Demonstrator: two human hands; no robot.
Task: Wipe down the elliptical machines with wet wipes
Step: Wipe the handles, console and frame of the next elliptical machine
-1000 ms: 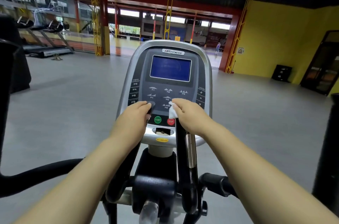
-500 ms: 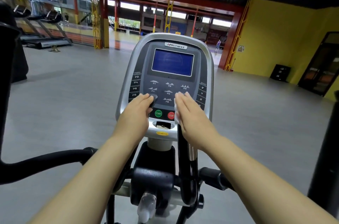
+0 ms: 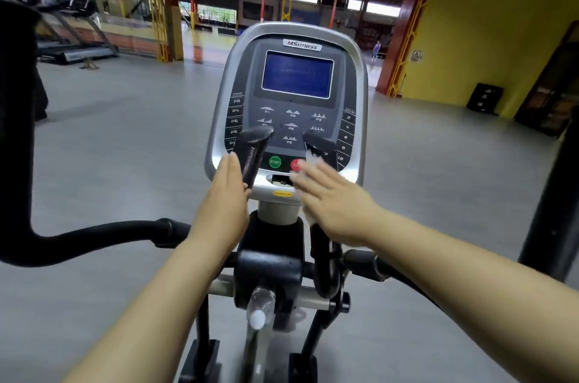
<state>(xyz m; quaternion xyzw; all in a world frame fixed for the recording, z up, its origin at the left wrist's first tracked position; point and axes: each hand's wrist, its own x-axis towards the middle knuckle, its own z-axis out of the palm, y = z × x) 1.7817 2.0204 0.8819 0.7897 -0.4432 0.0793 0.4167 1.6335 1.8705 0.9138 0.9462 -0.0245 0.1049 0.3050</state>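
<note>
Smooth grey gym floor [image 3: 125, 147] runs out beyond your fingers to a yellow wall [image 3: 485, 22] at right and two blurred treadmills [image 3: 75, 47] far left, in an open hall w/ red and yellow steel posts. Just past your fingertips stands the elliptical's console [image 3: 357, 85]: a rounded silver plastic shell, a dark keypad and one blue rectangular screen [image 3: 297, 74]. Between your hands are two round buttons, green START [image 3: 274, 162] and red STOP [image 3: 296, 165]. Two short black grips rise in front of it. Your left hand [image 3: 224, 204] lies flat along the left grip [image 3: 252, 154], fingers straight and pressed together. Your right hand [image 3: 335, 207], fingers straight but motion-blurred, presses one white wet wipe [image 3: 313, 160] against the right grip [image 3: 319, 143]. The crumpled wipe pokes out ahead of the fingertips and below the palm. One clear plastic bottle [image 3: 260, 307] w/ a white cap sits in a holder below your wrists.
</note>
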